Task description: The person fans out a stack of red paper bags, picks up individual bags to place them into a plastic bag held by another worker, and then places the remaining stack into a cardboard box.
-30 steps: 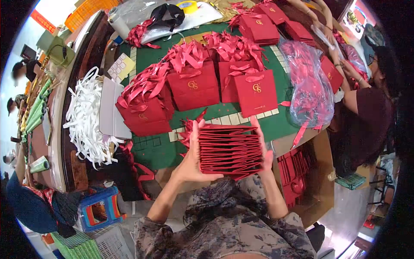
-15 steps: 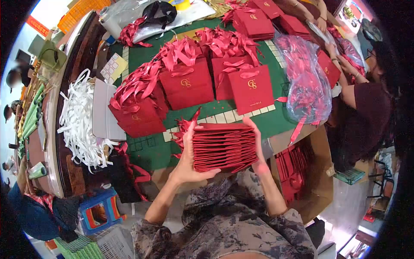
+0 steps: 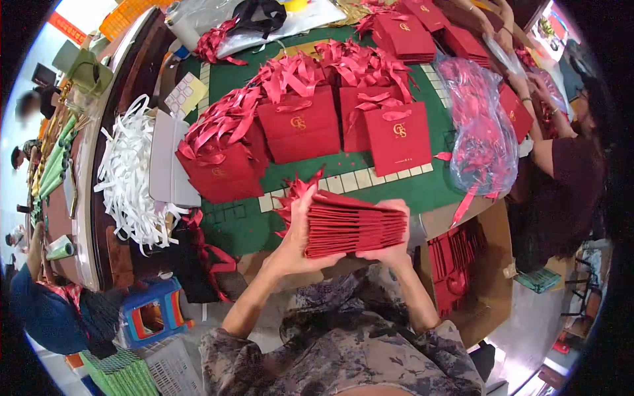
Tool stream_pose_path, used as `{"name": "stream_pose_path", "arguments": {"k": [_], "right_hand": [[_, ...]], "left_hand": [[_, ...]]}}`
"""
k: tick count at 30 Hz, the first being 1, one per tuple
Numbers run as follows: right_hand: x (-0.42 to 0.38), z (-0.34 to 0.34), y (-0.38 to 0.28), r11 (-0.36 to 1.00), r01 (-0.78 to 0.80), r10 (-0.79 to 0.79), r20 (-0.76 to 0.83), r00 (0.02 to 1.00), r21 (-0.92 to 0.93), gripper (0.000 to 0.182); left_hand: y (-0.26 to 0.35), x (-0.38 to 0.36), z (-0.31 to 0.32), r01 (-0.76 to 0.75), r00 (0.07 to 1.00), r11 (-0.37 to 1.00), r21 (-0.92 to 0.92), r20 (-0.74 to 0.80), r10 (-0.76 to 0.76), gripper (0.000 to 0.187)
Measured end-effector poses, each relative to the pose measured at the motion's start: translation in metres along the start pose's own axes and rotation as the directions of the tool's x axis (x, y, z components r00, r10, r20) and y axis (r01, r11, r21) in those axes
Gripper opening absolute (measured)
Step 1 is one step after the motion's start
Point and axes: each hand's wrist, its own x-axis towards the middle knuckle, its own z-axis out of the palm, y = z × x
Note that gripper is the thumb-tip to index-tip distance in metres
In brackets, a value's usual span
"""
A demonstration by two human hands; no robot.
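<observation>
Far left, at the curved edge of the view, a blue stool (image 3: 155, 310) sits low on the floor side. Moving in, here's a tangle of white ribbons (image 3: 132, 175), right up against a pale open box (image 3: 173, 162). Next, on the green tabletop (image 3: 231, 231), come the upright red bags (image 3: 300, 129), crowned with loose red ribbons (image 3: 290, 76), and a front bag (image 3: 398, 138) shows its gold lettering.

Now the centre, just this side of those bags: the left hand (image 3: 296, 239) is wrapped round the left end of a stack of folded red bags (image 3: 356, 228), its thumb along the near edge. The right hand (image 3: 396, 245) closes on the other end, so the stack is held between the two, folded edges showing. Whether it touches the table beneath is hard to tell from this angle.

On to the right, a clear plastic bag (image 3: 481, 142) full of red ribbon lies on the table, and below it a cardboard carton (image 3: 492, 284) holds more red pieces (image 3: 452, 264). Far right, another person (image 3: 571, 165) has both arms reaching over the table.
</observation>
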Motion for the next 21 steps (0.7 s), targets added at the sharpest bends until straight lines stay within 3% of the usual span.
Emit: {"name": "stream_pose_path", "arguments": {"k": [2,5,8,12,14,17,20,21], "right_hand": [[-0.002,-0.005,0.007,0.979,0.165,-0.153,0.109,0.982,-0.121,0.097],[-0.002,-0.003,0.006,0.993,0.118,-0.115,0.117,0.986,-0.020,0.095],[-0.001,-0.005,0.009,0.994,0.105,-0.110,0.141,0.984,0.039,0.092],[-0.004,-0.003,0.009,0.990,0.091,-0.081,0.095,0.992,-0.104,0.092],[-0.008,-0.003,0.009,0.947,0.186,-0.167,0.093,0.982,-0.261,0.090],[-0.011,0.001,0.014,0.976,0.088,-0.086,0.022,0.996,-0.200,0.090],[-0.012,-0.003,0.014,0.978,0.048,-0.042,0.037,0.998,-0.205,0.093],[-0.012,-0.007,0.015,0.926,0.110,-0.084,0.087,0.993,-0.361,0.096]], "left_hand": [[-0.002,-0.002,0.000,0.013,1.000,0.999,0.042,0.010,-0.013,0.118],[-0.008,-0.003,-0.002,0.038,0.999,0.999,0.022,0.010,-0.038,0.119],[-0.009,-0.001,-0.002,-0.050,0.999,0.995,0.081,0.001,0.050,0.119],[0.002,0.002,-0.005,-0.073,0.997,0.986,0.148,-0.017,0.076,0.116],[0.001,0.006,-0.006,-0.096,0.994,0.979,0.179,-0.031,0.103,0.114],[0.003,0.005,-0.012,-0.011,1.000,0.995,0.103,0.024,0.009,0.116],[0.003,0.004,-0.013,-0.051,0.999,0.991,0.125,0.006,0.050,0.115],[0.004,0.003,-0.013,-0.050,0.999,0.984,0.170,-0.009,0.052,0.121]]}}
